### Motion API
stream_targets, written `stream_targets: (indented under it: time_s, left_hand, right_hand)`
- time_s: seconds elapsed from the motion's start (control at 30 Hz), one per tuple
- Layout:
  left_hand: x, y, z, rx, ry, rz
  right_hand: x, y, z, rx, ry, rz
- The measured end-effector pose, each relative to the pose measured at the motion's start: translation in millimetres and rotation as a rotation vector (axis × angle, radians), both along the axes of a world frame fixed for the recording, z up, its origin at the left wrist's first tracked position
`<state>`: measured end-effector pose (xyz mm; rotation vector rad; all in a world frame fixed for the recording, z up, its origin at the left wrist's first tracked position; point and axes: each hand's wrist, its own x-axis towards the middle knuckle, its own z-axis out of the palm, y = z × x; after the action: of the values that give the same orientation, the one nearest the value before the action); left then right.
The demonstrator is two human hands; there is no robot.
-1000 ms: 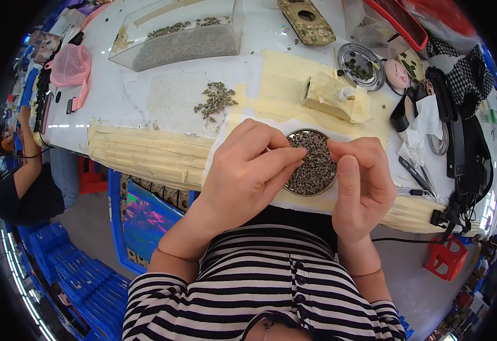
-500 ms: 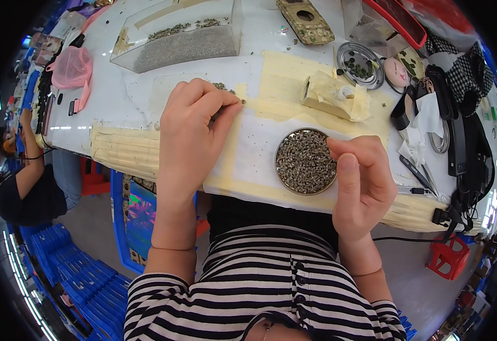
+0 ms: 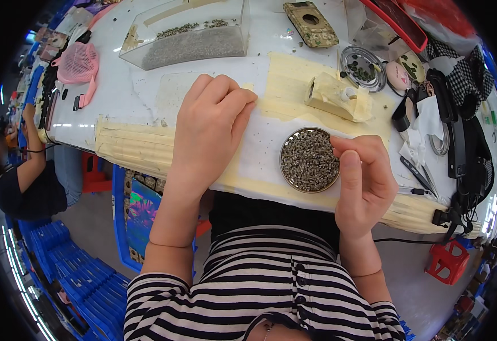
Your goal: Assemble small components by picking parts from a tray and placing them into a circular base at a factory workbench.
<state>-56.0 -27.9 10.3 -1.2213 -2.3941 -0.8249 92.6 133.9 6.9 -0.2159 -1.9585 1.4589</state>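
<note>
My left hand (image 3: 211, 133) is over the middle of the white work table, with thumb and forefinger pinched together. Whatever those fingertips hold is too small or too hidden to make out. A round shallow dish (image 3: 283, 170) full of small metal pieces (image 3: 310, 159) lies near the front edge. At the dish's right rim is my right hand (image 3: 368, 184), its thumb and forefinger also closed, and I cannot see what is between them. Left of my left hand lies a flat clear sheet (image 3: 174, 91).
Behind stands a clear bin (image 3: 197, 54) of grey granules. A taped block (image 3: 336, 96), a camouflage-patterned case (image 3: 311, 25) and a round clear dish (image 3: 362, 68) sit to the right. Tweezers (image 3: 422, 173) and black straps (image 3: 456, 142) crowd the right edge. A co-worker (image 3: 29, 182) sits at left.
My left hand has moved slightly right and up, still pinched. The small pieces seen beyond it earlier are out of sight now. My right hand stays by the dish; the whole view has shifted slightly.
</note>
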Motion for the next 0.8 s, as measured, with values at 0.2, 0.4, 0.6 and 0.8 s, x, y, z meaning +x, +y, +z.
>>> stream_targets:
  time_s: [0.2,0.4,0.6,0.8]
  left_hand:
    - [16,-2,9,0.326,-0.392,-0.175]
    - [47,14,1,0.815,-1.158,-0.431]
    - [52,17,-9,0.903,-1.422,-0.521]
    - [56,18,-9,0.896,-1.307,-0.493]
  right_hand:
    - [-1,0,2,0.022,-0.035,0.016]
    - [-5,-1,1,0.128,0.035,0.039]
    - [-7,-1,-1,0.241,0.108,-0.018]
    - [-6,-2,1,0.234,0.095,-0.015]
